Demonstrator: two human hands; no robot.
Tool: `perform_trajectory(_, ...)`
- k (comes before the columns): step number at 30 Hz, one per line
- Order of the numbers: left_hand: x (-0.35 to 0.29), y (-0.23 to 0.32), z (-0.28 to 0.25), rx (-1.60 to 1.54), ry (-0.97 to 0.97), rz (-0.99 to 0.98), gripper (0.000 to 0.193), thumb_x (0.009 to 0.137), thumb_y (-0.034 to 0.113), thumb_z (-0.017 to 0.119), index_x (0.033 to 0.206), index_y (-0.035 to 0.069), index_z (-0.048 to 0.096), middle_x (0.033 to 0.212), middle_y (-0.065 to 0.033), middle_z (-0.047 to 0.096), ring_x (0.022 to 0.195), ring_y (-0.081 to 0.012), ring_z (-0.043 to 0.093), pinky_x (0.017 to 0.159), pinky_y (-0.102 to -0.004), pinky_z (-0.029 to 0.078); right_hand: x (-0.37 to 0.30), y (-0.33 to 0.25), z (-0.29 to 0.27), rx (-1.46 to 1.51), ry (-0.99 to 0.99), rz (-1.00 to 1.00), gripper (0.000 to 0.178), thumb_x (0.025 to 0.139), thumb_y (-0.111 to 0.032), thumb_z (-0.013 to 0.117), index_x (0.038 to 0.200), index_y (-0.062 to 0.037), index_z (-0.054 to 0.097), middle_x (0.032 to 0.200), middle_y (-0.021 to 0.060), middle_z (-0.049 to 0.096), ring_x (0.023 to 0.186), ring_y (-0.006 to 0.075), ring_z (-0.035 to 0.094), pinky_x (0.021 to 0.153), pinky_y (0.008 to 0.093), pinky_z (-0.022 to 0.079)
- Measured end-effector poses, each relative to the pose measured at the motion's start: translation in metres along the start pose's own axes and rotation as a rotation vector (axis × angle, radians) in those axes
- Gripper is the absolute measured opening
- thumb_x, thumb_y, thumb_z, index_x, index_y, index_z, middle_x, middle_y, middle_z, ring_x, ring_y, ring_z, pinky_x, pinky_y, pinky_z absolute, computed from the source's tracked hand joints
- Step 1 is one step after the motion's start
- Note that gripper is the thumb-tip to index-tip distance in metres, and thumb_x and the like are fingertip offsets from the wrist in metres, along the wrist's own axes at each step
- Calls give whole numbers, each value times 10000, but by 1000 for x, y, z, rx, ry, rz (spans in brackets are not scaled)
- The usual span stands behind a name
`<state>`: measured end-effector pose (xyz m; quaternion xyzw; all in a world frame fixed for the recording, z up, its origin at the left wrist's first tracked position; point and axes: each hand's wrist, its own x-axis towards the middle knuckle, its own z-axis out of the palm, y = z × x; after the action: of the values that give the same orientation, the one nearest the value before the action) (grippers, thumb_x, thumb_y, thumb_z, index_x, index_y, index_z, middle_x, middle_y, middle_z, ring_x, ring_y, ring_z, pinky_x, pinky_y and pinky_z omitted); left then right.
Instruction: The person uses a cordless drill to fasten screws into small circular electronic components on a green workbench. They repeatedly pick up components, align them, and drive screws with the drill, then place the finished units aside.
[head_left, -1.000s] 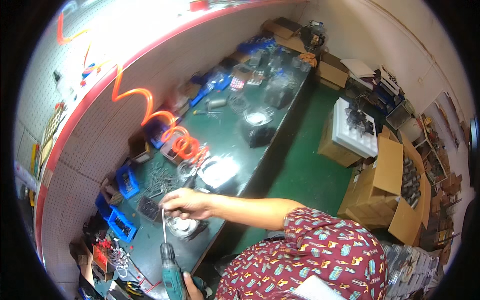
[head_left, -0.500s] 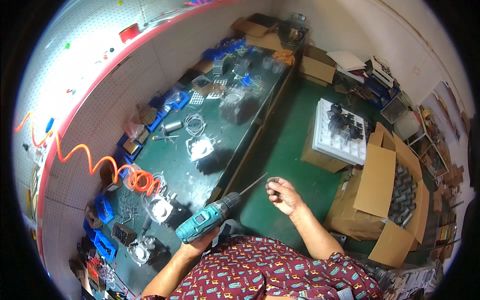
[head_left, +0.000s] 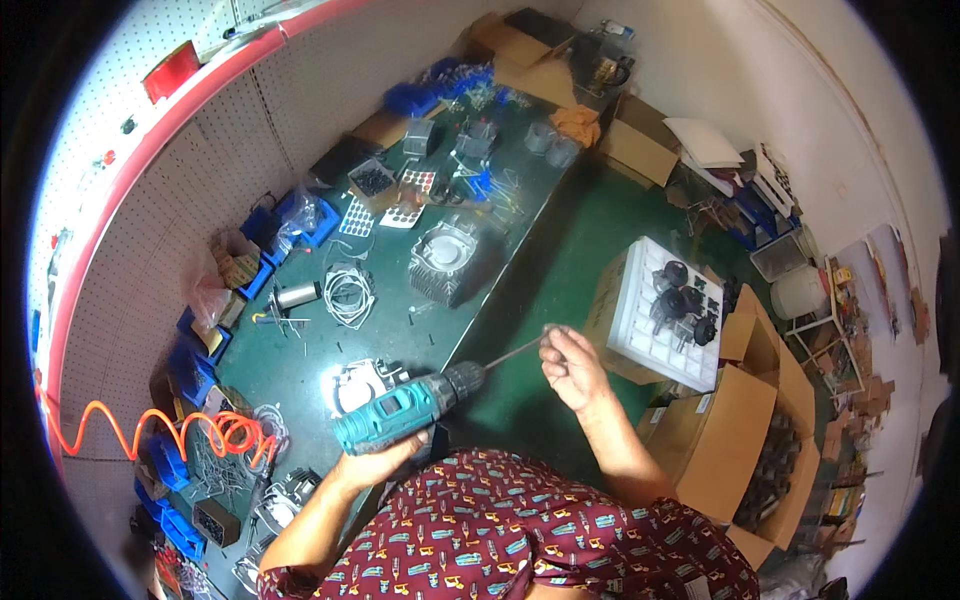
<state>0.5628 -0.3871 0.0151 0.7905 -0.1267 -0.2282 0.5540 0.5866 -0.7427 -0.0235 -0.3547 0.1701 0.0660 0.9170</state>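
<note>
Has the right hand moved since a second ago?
Yes, the right hand has moved rightward: a second ago it was over the green workbench; now it appears past the bench's front edge, over the green floor.

1. An orange hose (head_left: 222,432) coils at the left, its loops beside the pegboard (head_left: 190,200).
2. Blue bins (head_left: 183,535) line the back edge of the bench (head_left: 285,375), below the pegboard.
3. A cable coil (head_left: 340,283) lies flat on the bench; a metal cylinder (head_left: 297,296) lies just left of it.
4. Two sticker sheets lie farther along: one dark-dotted (head_left: 357,216), one with red dots (head_left: 410,200).
5. Near them, a small box (head_left: 373,183) holds dark pieces.
6. An orange cloth (head_left: 576,124) sits near clear cups (head_left: 541,138) at the far end.
7. A white tray (head_left: 643,345) rests on a carton and holds black parts (head_left: 678,300).
8. An open box (head_left: 715,435) contains grey cylinders (head_left: 775,470).
9. A red roll (head_left: 171,72) stands on the shelf.
</note>
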Motion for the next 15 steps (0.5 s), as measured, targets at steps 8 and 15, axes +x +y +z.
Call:
perform_trajectory(8, 69, 23, -41, -71, 46, -237, 334, 868, 274, 759, 1118, 69, 675, 1036, -79, 701, 940, -201, 650, 838, -370, 531, 105, -60, 15, -280, -167, 253, 167, 989, -167, 644, 1044, -10, 648, 863, 35, 606, 627, 54, 456, 457, 169, 334)
perform_trajectory(15, 86, 35, -24, -271, 412, -339, 408, 864, 286, 781, 1175, 55, 655, 1039, -53, 688, 955, -163, 623, 862, -355, 519, 232, -68, 39, -445, -449, 477, 211, 949, -134, 695, 1077, 22, 632, 874, 49, 612, 625, 39, 455, 478, 170, 334)
